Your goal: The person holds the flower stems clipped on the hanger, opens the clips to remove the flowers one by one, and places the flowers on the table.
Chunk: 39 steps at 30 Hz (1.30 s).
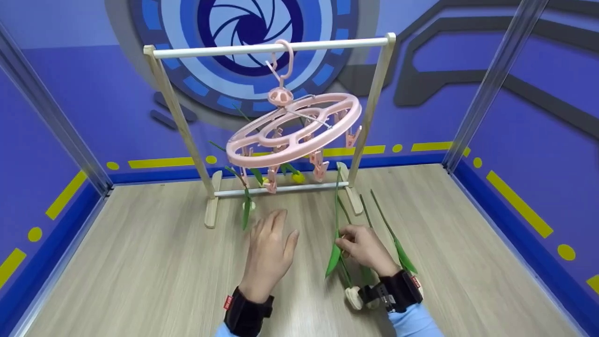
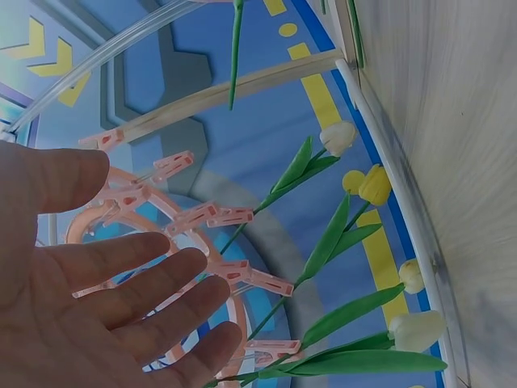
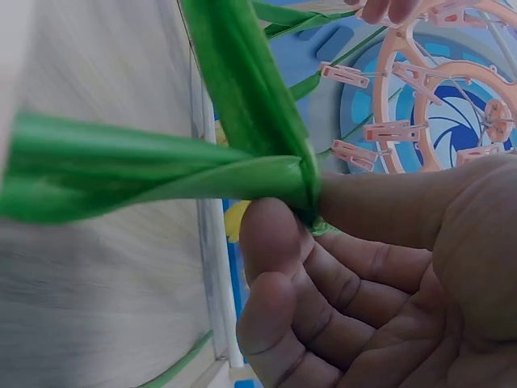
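I've a flower (image 1: 333, 260) pinched in my right hand (image 1: 367, 248), stem pointing forward, hanger (image 1: 302, 150) up-left; left hand (image 1: 269, 252) empty, outstretched.

Head view: from above, facing forward and down. 2 wrist views: close to left hand (image 1: 270, 250) and right hand (image 1: 366, 245), facing the wall (image 1: 421, 117), turned sideways. All 3 share the hanger (image 1: 309, 148).
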Each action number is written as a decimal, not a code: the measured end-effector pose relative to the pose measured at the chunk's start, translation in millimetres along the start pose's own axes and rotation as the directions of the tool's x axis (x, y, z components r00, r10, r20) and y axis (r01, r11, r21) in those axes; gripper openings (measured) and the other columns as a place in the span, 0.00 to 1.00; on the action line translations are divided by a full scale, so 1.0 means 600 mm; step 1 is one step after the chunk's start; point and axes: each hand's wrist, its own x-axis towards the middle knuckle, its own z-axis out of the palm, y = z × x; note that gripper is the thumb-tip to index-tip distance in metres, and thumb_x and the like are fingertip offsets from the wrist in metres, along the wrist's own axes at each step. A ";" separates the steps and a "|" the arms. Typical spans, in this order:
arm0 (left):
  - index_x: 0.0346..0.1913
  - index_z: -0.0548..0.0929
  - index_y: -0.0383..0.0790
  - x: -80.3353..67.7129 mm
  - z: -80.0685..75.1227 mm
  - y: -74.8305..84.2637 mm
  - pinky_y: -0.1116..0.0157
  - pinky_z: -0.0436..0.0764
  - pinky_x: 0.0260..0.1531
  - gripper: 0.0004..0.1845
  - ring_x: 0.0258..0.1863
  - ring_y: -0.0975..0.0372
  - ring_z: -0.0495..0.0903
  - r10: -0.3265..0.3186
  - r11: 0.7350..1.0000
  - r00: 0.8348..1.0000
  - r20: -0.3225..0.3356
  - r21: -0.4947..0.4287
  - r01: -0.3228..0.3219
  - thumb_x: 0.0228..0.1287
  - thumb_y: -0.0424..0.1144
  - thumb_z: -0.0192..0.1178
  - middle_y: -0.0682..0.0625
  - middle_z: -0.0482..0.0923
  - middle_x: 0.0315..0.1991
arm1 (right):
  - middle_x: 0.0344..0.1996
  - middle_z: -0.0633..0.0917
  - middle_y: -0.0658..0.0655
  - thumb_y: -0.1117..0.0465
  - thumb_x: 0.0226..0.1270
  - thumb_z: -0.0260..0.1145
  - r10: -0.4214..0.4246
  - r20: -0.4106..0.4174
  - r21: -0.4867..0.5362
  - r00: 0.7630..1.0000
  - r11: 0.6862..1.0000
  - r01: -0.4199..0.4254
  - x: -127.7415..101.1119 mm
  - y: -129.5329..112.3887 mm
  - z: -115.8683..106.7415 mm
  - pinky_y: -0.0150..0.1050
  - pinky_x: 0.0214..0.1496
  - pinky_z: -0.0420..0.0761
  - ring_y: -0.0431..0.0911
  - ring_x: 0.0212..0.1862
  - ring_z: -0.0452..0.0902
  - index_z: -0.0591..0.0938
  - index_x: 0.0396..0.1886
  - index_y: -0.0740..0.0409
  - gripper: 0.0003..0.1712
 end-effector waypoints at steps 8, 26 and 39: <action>0.62 0.79 0.26 -0.003 0.003 0.002 0.40 0.74 0.58 0.23 0.59 0.39 0.78 0.018 1.000 1.000 0.004 0.005 -0.018 0.72 0.39 0.65 0.33 0.79 0.58 | 0.26 0.86 0.53 0.69 0.72 0.66 -0.003 0.030 -0.045 1.000 0.999 0.005 0.003 0.005 0.008 0.34 0.24 0.75 0.42 0.25 0.80 0.85 0.46 0.69 0.09; 0.63 0.79 0.27 -0.004 0.002 0.004 0.40 0.74 0.59 0.23 0.59 0.40 0.78 0.009 1.000 1.000 0.023 0.004 -0.009 0.72 0.39 0.65 0.34 0.79 0.59 | 0.23 0.79 0.51 0.73 0.65 0.66 -0.012 -0.026 -0.056 1.000 0.998 0.010 0.007 0.020 0.019 0.35 0.28 0.73 0.41 0.25 0.74 0.76 0.33 0.61 0.07; 0.62 0.79 0.27 -0.005 0.005 0.004 0.41 0.75 0.56 0.23 0.59 0.41 0.79 0.022 0.999 1.000 0.006 0.026 -0.022 0.71 0.38 0.66 0.34 0.80 0.58 | 0.27 0.83 0.53 0.76 0.63 0.68 -0.023 -0.049 -0.082 0.999 0.996 0.019 0.006 0.029 0.025 0.37 0.33 0.76 0.42 0.30 0.76 0.83 0.32 0.62 0.07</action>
